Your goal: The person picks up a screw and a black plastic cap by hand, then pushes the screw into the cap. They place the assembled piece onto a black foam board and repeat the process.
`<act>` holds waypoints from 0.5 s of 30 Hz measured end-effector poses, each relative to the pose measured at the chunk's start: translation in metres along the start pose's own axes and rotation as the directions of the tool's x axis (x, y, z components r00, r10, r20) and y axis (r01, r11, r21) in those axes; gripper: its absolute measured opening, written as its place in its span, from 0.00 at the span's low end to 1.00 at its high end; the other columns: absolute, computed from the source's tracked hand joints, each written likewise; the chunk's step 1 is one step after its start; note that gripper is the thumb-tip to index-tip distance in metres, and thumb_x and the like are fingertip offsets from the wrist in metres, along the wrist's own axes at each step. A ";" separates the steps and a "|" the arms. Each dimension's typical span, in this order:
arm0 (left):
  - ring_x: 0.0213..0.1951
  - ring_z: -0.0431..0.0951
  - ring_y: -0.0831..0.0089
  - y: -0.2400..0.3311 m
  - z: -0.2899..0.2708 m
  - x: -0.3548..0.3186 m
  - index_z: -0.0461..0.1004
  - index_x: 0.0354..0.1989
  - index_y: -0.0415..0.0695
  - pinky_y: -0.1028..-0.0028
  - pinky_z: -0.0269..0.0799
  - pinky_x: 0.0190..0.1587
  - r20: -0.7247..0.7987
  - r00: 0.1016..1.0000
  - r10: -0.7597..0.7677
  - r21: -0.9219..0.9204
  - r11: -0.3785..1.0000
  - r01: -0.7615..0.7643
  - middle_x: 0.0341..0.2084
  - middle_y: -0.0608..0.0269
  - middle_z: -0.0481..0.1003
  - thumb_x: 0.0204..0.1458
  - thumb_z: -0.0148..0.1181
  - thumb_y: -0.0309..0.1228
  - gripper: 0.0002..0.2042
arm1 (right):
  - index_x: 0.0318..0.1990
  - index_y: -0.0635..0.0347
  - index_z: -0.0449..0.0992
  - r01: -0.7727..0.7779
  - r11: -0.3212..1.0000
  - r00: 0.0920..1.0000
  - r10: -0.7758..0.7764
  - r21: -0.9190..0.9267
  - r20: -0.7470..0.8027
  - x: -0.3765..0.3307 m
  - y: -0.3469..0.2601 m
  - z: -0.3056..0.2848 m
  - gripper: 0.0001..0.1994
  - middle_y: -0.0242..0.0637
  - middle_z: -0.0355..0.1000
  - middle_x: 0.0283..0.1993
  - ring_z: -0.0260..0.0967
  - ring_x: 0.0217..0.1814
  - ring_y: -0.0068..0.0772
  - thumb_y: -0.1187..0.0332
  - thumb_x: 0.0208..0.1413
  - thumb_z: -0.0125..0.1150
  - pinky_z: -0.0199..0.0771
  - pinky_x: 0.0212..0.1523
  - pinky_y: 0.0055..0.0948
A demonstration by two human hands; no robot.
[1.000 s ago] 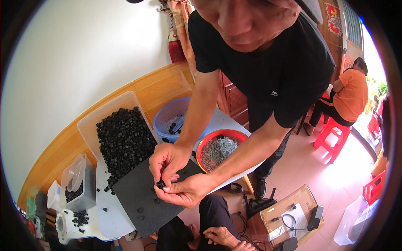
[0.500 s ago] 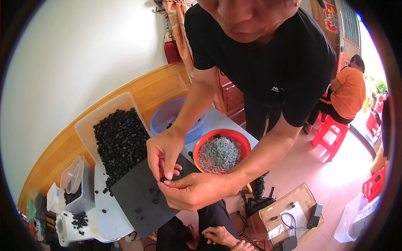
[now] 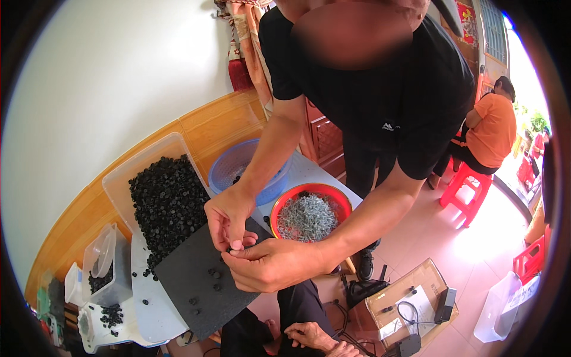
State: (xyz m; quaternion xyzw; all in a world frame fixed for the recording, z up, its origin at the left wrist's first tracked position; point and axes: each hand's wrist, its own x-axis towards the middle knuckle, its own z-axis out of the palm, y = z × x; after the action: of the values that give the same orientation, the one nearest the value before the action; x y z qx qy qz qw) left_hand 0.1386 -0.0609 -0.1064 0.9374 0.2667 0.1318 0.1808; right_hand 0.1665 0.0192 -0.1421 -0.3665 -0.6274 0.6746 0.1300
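My right hand (image 3: 310,335) rests on my dark-trousered thigh (image 3: 302,304), its fingers loosely apart and holding nothing. Part of what looks like my left hand (image 3: 345,350) lies against its wrist, mostly cut off by the lower edge, so its fingers cannot be made out. Opposite me stands a person in a black shirt (image 3: 363,101). That person's two hands (image 3: 238,238) meet above a dark board (image 3: 196,291), pinching something small and dark that the fingers mostly hide. Several small black round parts (image 3: 215,273) lie on the board.
Left of the board a clear bin (image 3: 175,143) holds many black parts. Behind it stand a blue basket (image 3: 226,163) and a red bowl (image 3: 344,205) of thin pale pieces. A cardboard box (image 3: 431,276) sits right; someone in orange (image 3: 491,131) sits farther off.
The view has shifted slightly. The other person's hands stay together over the board with little change in their pinch. My own hands keep the same resting position.
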 end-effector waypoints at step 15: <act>0.40 0.66 0.62 -0.001 0.003 -0.002 0.72 0.32 0.46 0.58 0.59 0.49 0.009 1.000 0.012 0.036 0.999 -0.012 0.32 0.60 0.68 0.53 0.53 0.41 0.11 | 0.50 0.62 0.77 0.016 1.000 1.000 -0.016 -0.016 0.002 0.000 0.000 0.000 0.12 0.36 0.78 0.37 0.79 0.32 0.23 0.69 0.62 0.54 0.79 0.29 0.20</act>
State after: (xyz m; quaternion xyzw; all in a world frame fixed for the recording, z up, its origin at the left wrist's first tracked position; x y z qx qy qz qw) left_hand 0.1375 -0.0618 -0.1101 0.9427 0.2627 0.1241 0.1640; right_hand 0.1668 0.0190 -0.1425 -0.3617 -0.6358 0.6690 0.1319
